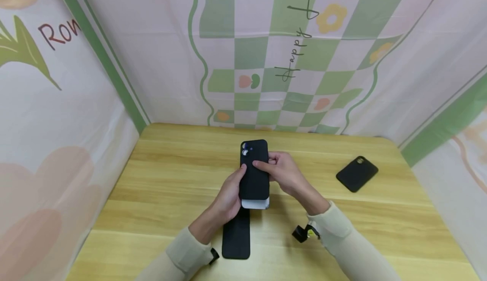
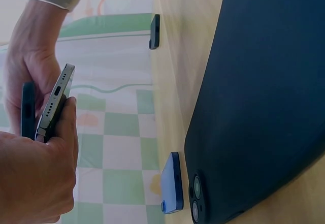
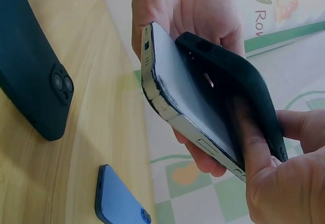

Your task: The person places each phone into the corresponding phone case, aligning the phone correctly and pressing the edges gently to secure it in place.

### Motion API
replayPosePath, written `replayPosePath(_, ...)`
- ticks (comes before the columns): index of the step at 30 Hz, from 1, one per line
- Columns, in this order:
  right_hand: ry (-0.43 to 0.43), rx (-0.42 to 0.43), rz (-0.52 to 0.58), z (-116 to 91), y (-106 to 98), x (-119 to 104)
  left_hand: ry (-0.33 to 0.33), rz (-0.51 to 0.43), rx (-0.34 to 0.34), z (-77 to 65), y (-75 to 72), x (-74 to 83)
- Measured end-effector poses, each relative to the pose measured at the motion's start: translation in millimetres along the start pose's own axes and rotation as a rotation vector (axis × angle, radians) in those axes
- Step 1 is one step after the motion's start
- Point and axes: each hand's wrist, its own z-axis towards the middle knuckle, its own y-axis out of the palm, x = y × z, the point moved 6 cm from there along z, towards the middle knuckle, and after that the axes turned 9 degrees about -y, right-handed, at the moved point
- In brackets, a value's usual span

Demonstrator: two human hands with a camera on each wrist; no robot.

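In the head view a phone (image 1: 255, 204) with a pale back and a black phone case (image 1: 255, 179) over it are held above the table. My left hand (image 1: 229, 194) grips the phone from the left side, its thumb along the case edge. My right hand (image 1: 284, 171) pinches the case at the right edge. The right wrist view shows the case (image 3: 228, 56) tilted off the phone (image 3: 188, 92) at the port end, with a right finger in the gap between them. The camera lenses show through the case cutout at the other end.
A phone in a black case (image 1: 236, 241) lies on the wooden table (image 1: 171, 175) under the left hand. Beyond it lies a blue phone (image 3: 121, 198), hidden in the head view. A separate black phone case (image 1: 357, 173) lies at the right. Patterned curtains (image 1: 167, 61) enclose the table.
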Motion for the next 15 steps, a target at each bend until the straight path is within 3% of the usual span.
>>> replayPosePath(10,-0.009,0.017,-0.059,2,-6,-7,-0.004,0.030,0.012,-0.4,-2.6,-1.3)
replayPosePath(12,-0.039,0.038,-0.152,3,-11,-12,-0.002,0.028,0.016,-0.9,-3.1,-0.8)
replayPosePath(15,-0.133,0.084,-0.390,2,-19,-22,0.005,0.027,0.019,-1.1,-2.7,-0.2)
